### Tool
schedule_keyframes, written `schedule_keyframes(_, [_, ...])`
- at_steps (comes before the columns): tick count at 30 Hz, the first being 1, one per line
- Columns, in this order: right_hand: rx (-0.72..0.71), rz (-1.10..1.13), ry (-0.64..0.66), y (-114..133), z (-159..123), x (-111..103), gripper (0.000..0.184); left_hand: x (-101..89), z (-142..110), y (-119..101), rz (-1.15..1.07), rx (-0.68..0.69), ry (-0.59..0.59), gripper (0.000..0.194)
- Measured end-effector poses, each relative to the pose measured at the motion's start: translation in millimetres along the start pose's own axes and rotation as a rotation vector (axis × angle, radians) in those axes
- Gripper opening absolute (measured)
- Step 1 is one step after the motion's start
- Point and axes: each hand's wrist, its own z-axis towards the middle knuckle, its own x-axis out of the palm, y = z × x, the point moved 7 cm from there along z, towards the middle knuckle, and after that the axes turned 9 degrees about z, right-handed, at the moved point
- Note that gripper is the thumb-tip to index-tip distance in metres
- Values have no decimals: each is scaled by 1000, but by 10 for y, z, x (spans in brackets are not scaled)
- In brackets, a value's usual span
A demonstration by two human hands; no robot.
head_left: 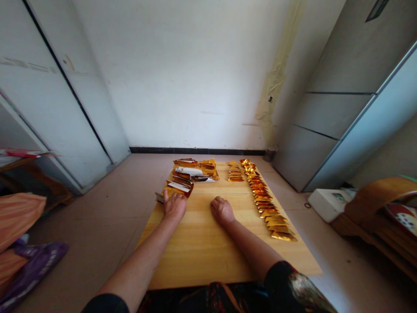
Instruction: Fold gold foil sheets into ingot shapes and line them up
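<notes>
The person's left hand [175, 206] is curled almost shut near the top left part of a big wooden board [198, 256]. Its fingers [167, 201] are on the end of a gold foil packet [180, 189], but it is hard to tell if the hand grips the packet or only touches it. The right hand [222, 210] is open, lies palm down on the board, and holds nothing. More gold packets lie on the far half of the board. A messy pile [192, 173] sits at 11 o'clock from the hands, and white paper shows on some of its packets. A small stack [235, 173] sits at 12 o'clock. A long row [263, 195] starts at 1 o'clock and runs down the right side of the board, with each packet lying over the next. The board lies on a tan floor [97, 226], in front of a white wall [185, 74]. A tall gray cupboard [335, 117] stands at 2 o'clock. A white box [329, 203] and a curved wooden chair [378, 204] are at 3 o'clock. An orange cloth [16, 221] and a purple bag [35, 269] are at 9 o'clock.
</notes>
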Motion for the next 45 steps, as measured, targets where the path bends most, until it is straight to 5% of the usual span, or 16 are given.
schedule_keyframes(8, [11, -14, 16, -16, 11, 37, 21, -128, -65, -46, 251, 58, -78, 26])
schedule_keyframes(16, [29, 216, -64, -93, -3, -26, 17, -507, -178, -351, -7, 187, -249, 25])
schedule_keyframes(22, [112, 553, -96, -283, -60, -28, 33, -257, -389, -739, -225, 322, -174, 24])
schedule_keyframes(26, [178, 785, -283, -414, -138, -97, 65, 5, -461, -892, -406, 312, -4, 22])
schedule_keyframes(30, [182, 887, -298, -497, -159, -76, 86, 86, -422, -844, -659, 126, 83, 13])
schedule_keyframes(33, [252, 954, -272, -592, -167, -28, 89, 129, -332, -647, -956, -209, 0, 11])
schedule_keyframes(36, [288, 842, -384, -608, -240, -153, 85, 353, -303, -602, -1415, -503, 5, 24])
schedule_keyframes(38, [167, 623, -407, -426, -290, -308, 77, 518, -340, -617, -1547, -673, 11, 34])
schedule_keyframes(41, [-136, 303, -224, 53, -353, -377, 68, 659, -424, -649, -1568, -782, 5, 49])
schedule_keyframes(45, [-185, 114, -59, 331, -431, -290, 70, 659, -489, -730, -1659, -771, 76, 62])
